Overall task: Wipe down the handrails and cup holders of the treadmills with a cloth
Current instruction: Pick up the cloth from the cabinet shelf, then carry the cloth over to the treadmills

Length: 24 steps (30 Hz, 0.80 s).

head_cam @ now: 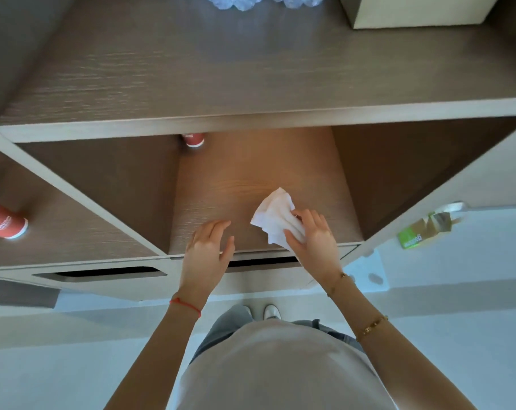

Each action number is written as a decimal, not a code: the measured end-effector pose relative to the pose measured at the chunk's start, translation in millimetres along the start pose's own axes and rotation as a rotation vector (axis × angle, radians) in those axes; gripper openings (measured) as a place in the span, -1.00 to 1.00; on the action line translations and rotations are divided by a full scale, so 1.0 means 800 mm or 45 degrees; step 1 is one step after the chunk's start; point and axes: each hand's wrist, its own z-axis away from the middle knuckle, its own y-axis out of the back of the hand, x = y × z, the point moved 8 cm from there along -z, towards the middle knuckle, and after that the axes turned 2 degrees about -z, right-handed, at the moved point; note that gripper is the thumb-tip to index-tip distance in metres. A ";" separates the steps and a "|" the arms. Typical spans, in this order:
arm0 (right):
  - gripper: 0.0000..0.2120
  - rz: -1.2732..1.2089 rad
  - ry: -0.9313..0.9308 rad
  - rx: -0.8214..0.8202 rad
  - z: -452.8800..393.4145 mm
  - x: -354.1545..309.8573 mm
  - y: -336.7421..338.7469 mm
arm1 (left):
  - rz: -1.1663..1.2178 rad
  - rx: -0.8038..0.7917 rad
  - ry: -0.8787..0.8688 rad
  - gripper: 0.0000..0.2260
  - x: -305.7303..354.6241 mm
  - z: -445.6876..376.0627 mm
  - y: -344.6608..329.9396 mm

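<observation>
Right hand (313, 232) grip on cloth (276, 216)

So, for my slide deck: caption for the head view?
Right hand grips a white cloth in a wooden shelf; left hand hovers open.

Right hand (313, 235) grips a white cloth (276, 216) on the shelf (236, 184); left hand (209, 247) hovers flat beside the cloth.
</observation>
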 end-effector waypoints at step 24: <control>-0.70 0.161 -1.070 0.764 0.491 -0.071 0.112 | 0.269 -0.577 -1.137 -0.75 0.180 0.190 0.012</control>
